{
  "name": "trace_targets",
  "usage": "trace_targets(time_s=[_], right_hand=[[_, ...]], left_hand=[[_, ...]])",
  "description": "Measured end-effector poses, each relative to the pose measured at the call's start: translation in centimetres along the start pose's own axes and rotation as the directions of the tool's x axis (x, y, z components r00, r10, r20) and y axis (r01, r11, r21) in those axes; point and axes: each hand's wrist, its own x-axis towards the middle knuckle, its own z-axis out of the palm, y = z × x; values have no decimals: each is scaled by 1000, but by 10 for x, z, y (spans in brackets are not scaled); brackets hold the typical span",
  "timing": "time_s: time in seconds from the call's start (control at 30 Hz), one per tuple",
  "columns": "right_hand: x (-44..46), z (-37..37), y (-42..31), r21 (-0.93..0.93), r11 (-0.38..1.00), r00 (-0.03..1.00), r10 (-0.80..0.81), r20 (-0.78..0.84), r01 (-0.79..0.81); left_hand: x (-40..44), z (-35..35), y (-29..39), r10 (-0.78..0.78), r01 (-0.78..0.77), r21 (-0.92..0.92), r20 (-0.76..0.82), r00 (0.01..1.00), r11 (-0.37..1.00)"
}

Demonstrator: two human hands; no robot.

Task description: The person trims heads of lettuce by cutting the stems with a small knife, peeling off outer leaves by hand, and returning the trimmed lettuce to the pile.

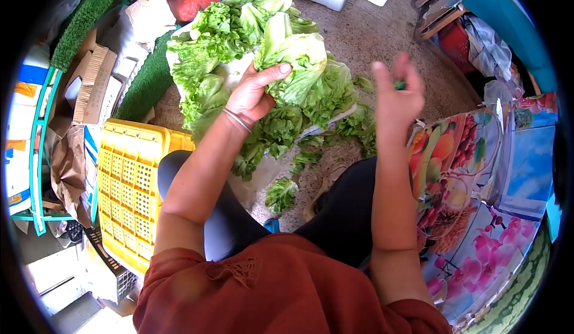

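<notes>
Single wide view from head height, forward and down, lap [224, 229] close below.

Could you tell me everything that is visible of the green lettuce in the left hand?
The light green, leafy lettuce head has crinkled, layered leaves, paler and whitish toward its far end. The person's bare left hand grips its near left side, thumb lying across the leaves. It is held over a loose pile of green lettuce; whether they touch is unclear. Its underside is hidden.

Rust-red top [299, 292], lacy patch [242, 273], dark trousers [350, 199], thin silvery bangles [237, 120]
</notes>
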Motion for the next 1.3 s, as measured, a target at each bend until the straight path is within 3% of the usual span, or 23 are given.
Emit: trace_targets(time_s=[0.03,0.07,0.13,0.27,0.33,0.37,0.43,0.57,0.6,0.63,0.73,0.8,0.87,0.93,1.0,1.03,1.07,1.1,1.13,1.17,1.2,1.27,1.3], right_hand=[[-8,3,-17,97,975,969,183,166,-200],[-16,10,-21,94,975,969,185,166,-203],[-26,17,-24,98,913,816,301,494,-397],[-23,20,-17,164,922,836,229,499,-351],[-24,21,-26,214,817,745,338,575,-536],[-26,22,-22,212,815,743,341,576,-539],[-28,22,-11,162,898,776,248,580,-409],[-25,15,-8,13,954,774,234,588,-299],[-23,11,-11,-126,979,806,202,557,-159],[-20,7,-12,-265,964,832,160,531,-16],[-3,-6,10,-391,918,923,97,373,62],[7,-19,5,-554,832,942,162,293,29],[11,-25,4,-558,830,936,218,276,-29],[12,-28,1,-568,819,926,274,261,-82],[13,-29,-1,-634,767,913,325,248,-100],[16,-31,3,-730,680,899,360,248,-70],[18,-34,8,-813,581,886,394,245,-33],[18,-38,15,-816,577,885,393,248,-27],[18,-40,21,-825,562,910,308,278,62],[16,-41,28,-827,542,924,221,312,150],[13,-39,34,-824,543,922,218,320,158],[7,-36,35,-631,771,805,324,498,81],[3,-34,36,-632,770,803,325,500,81]], left_hand=[[5,-2,-3,22,-22,1,9,1000,1000],[4,0,-4,18,-18,0,9,1000,1000],[3,7,-4,102,-99,112,-23,995,989],[-2,4,0,134,-134,168,14,991,977],[-3,0,-1,147,-147,199,16,989,969],[-3,-3,-1,155,-156,229,21,988,961],[-4,-5,2,132,-133,245,22,991,960],[-8,-12,14,117,-121,308,32,993,944],[-7,-15,17,140,-149,339,50,989,929],[-7,-18,19,167,-179,404,66,984,897],[-1,-39,23,296,-311,553,120,948,773],[-4,-47,34,280,-256,572,48,959,779],[-1,-63,38,410,-205,751,-96,907,628],[10,-97,31,440,-203,777,-104,892,595],[24,-130,16,541,-211,912,-15,841,353],[27,-134,8,506,-197,932,18,863,303],[26,-140,3,403,-225,964,152,902,141],[23,-147,-1,205,-154,988,147,968,19],[17,-144,1,4,-105,988,106,994,-115],[17,-137,6,-84,-103,982,90,992,-161],[17,-136,6,-78,-96,983,84,993,-158],[15,-125,6,81,-213,938,243,967,-273],[15,-121,8,63,-141,970,156,986,-200]])
